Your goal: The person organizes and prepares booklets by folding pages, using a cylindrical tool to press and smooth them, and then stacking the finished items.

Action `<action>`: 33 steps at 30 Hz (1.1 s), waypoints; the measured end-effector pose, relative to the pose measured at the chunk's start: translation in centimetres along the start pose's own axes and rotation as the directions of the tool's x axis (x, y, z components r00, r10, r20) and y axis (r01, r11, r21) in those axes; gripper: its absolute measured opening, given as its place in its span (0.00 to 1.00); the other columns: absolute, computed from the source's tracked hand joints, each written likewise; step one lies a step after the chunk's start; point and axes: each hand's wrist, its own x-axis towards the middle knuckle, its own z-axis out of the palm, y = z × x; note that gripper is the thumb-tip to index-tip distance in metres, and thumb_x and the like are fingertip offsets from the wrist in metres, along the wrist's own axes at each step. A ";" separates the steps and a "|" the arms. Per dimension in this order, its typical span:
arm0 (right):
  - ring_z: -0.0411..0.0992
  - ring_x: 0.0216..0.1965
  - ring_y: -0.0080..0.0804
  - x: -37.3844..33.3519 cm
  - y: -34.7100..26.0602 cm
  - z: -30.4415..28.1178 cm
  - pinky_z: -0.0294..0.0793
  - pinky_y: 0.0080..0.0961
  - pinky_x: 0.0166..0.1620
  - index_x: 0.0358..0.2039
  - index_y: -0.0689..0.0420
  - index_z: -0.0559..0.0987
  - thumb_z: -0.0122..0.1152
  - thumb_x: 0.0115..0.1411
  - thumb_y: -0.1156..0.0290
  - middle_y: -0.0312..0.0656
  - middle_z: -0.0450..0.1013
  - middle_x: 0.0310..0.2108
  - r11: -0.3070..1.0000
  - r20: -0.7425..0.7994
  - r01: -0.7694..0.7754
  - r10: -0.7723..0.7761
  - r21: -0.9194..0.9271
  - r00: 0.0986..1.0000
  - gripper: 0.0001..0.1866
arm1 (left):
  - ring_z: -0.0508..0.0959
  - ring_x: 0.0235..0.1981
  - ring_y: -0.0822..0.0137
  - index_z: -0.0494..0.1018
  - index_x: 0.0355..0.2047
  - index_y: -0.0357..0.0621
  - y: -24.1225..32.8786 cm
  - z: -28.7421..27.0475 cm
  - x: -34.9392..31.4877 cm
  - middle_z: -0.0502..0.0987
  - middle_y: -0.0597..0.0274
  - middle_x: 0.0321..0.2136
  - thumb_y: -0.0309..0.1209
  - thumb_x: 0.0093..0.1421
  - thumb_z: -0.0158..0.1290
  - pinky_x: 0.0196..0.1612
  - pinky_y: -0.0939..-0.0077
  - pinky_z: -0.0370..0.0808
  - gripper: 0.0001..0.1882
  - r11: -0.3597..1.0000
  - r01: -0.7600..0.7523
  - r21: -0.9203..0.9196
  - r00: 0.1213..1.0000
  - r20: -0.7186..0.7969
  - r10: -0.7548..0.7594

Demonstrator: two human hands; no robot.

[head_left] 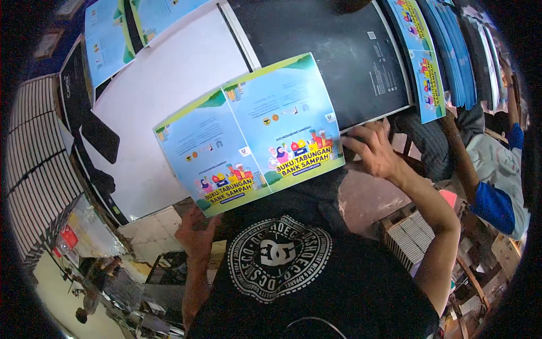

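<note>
A printed cardboard cover sheet [282, 121], blue with green borders and colourful cartoon figures, lies tilted before me and overhangs the table's near edge. Its two panels meet at a line down the middle. My left hand [196, 229] is closed at the sheet's lower left corner, some fingers hidden beneath it. At the right edge, my right hand [374, 151] has its fingers bent, their tips on the sheet's margin. Under the sheet's far side are a large white board [169, 79] and, to its right, a black panel [327, 42].
More printed sheets [107, 45] lie at the far left, near a dark phone-like object [100, 135]. Stacked covers [427, 79] and blue bundles [454, 56] stand at the right. Piled books [34, 164] line the left side. Another person [491, 175] works at the right.
</note>
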 end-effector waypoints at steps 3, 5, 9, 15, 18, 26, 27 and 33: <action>0.69 0.49 0.48 -2.0 -1.8 -0.7 0.65 0.51 0.54 0.59 0.59 0.70 0.72 0.52 0.49 0.49 0.71 0.48 0.943 0.130 -0.246 0.221 0.225 0.967 0.40 | 0.84 0.43 0.64 0.77 0.49 0.37 -0.3 0.1 0.3 0.83 0.55 0.45 0.27 0.44 0.73 0.47 0.70 0.80 0.30 0.998 -0.049 0.032 0.999 -0.013 0.050; 0.70 0.46 0.48 -2.1 -2.8 -1.0 0.68 0.46 0.51 0.59 0.61 0.70 0.76 0.47 0.52 0.50 0.72 0.45 0.895 0.209 -0.373 0.327 0.245 0.922 0.43 | 0.84 0.42 0.64 0.77 0.49 0.37 -0.5 0.1 0.2 0.83 0.55 0.45 0.27 0.44 0.73 0.47 0.71 0.80 0.30 0.998 -0.059 0.015 0.998 -0.011 0.060; 0.75 0.36 0.45 -1.0 -5.6 -1.1 0.75 0.39 0.42 0.57 0.63 0.72 0.79 0.45 0.57 0.50 0.75 0.33 0.824 0.245 -0.524 0.474 0.214 0.846 0.41 | 0.84 0.42 0.64 0.75 0.50 0.36 -0.7 0.0 0.3 0.83 0.53 0.42 0.28 0.46 0.73 0.47 0.70 0.80 0.31 0.994 -0.099 0.050 0.995 -0.012 0.099; 0.73 0.26 0.40 -0.7 -6.7 -0.7 0.74 0.37 0.37 0.56 0.62 0.74 0.75 0.49 0.67 0.45 0.74 0.23 0.828 0.183 -0.518 0.487 0.215 0.854 0.33 | 0.84 0.44 0.61 0.73 0.52 0.37 -0.7 -0.2 0.2 0.83 0.50 0.42 0.25 0.48 0.71 0.48 0.69 0.80 0.30 0.985 -0.171 0.038 0.985 -0.010 0.171; 0.72 0.24 0.38 -0.9 -6.5 -0.5 0.73 0.35 0.36 0.56 0.63 0.74 0.74 0.49 0.69 0.44 0.74 0.22 0.845 0.182 -0.492 0.461 0.208 0.869 0.33 | 0.84 0.44 0.61 0.73 0.53 0.37 -1.0 -0.1 0.1 0.83 0.50 0.43 0.23 0.48 0.70 0.48 0.68 0.80 0.30 0.988 -0.151 0.008 0.988 -0.011 0.152; 0.71 0.25 0.37 -1.3 -6.4 -0.1 0.71 0.34 0.35 0.56 0.65 0.73 0.73 0.49 0.72 0.43 0.73 0.22 0.874 0.163 -0.439 0.412 0.206 0.897 0.34 | 0.84 0.45 0.60 0.73 0.53 0.37 -1.4 -0.1 0.3 0.83 0.49 0.43 0.23 0.49 0.69 0.48 0.68 0.80 0.30 0.981 -0.193 -0.023 0.981 -0.006 0.193; 0.71 0.25 0.37 -1.4 -6.4 0.0 0.71 0.34 0.35 0.56 0.65 0.73 0.73 0.49 0.72 0.43 0.73 0.22 0.875 0.163 -0.437 0.410 0.206 0.897 0.34 | 0.84 0.45 0.60 0.73 0.53 0.37 -1.3 0.0 0.4 0.83 0.49 0.43 0.23 0.49 0.69 0.48 0.68 0.80 0.30 0.976 -0.216 0.000 0.976 -0.017 0.216; 0.71 0.24 0.36 -1.6 -6.4 0.3 0.72 0.33 0.33 0.55 0.64 0.74 0.74 0.48 0.72 0.41 0.72 0.22 0.885 0.121 -0.417 0.400 0.205 0.908 0.33 | 0.84 0.44 0.60 0.73 0.54 0.38 -1.1 -0.1 0.4 0.83 0.50 0.42 0.23 0.49 0.69 0.47 0.68 0.80 0.30 0.973 -0.233 0.012 0.972 -0.029 0.233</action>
